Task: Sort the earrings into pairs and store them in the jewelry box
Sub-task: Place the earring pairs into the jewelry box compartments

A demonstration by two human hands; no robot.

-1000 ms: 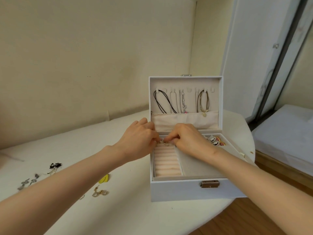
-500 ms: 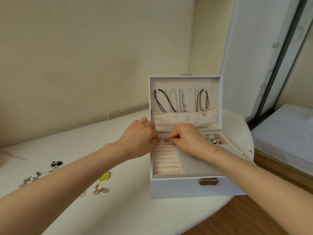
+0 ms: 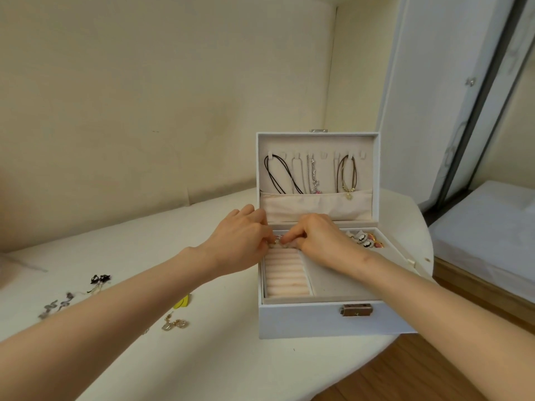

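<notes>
An open white jewelry box (image 3: 304, 319) stands on the white table, its lid upright with necklaces (image 3: 311, 175) hanging inside. My left hand (image 3: 240, 238) and my right hand (image 3: 318, 240) meet at the far end of the pink ring rolls (image 3: 286, 277), fingertips together pinching a small silvery earring (image 3: 277, 239). Earrings (image 3: 365, 241) lie in the box's back right compartment. On the table to the left lie gold earrings (image 3: 173, 324), a yellow earring (image 3: 182, 303), black earrings (image 3: 100, 279) and silver earrings (image 3: 56, 306).
The table's rounded edge (image 3: 376, 351) falls away to a wooden floor at the lower right. A wall stands close behind the table, and a white bed (image 3: 486, 227) lies to the right past a sliding door frame.
Both hands stay at the top of the ring rolls, with only slight finger movement. The view has shifted a little.
</notes>
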